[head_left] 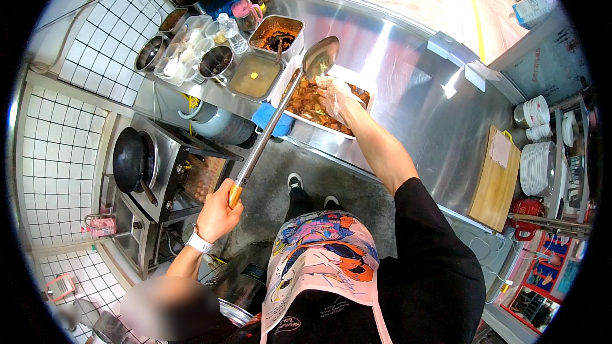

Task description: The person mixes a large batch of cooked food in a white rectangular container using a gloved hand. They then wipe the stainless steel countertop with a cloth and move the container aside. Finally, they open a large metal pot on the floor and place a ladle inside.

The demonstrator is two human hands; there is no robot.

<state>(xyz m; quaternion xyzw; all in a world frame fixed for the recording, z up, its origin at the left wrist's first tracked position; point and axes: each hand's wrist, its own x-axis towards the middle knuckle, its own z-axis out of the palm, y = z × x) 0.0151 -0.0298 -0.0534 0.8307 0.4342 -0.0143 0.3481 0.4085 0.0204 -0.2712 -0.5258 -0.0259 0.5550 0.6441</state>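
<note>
My left hand (220, 209), with a white watch on its wrist, is wrapped round the handle end of a long metal ladle (264, 134). The ladle's bowl (320, 56) hangs tilted above a white tray (364, 76) of brown, sauced food chunks (310, 103). My right hand (336, 97), in a clear plastic glove, is over that tray with its fingertips close to the bowl's lower edge. Its fingers look bent together; the crinkled glove hides what is between them.
Left of the tray stand a pan of pale liquid (256, 78), a pan of red-brown sauce (280, 28) and a dark-filled pot (217, 64). A black wok (132, 159) sits on the stove at left. On the right are a wooden board (491, 185) and stacked plates (537, 169).
</note>
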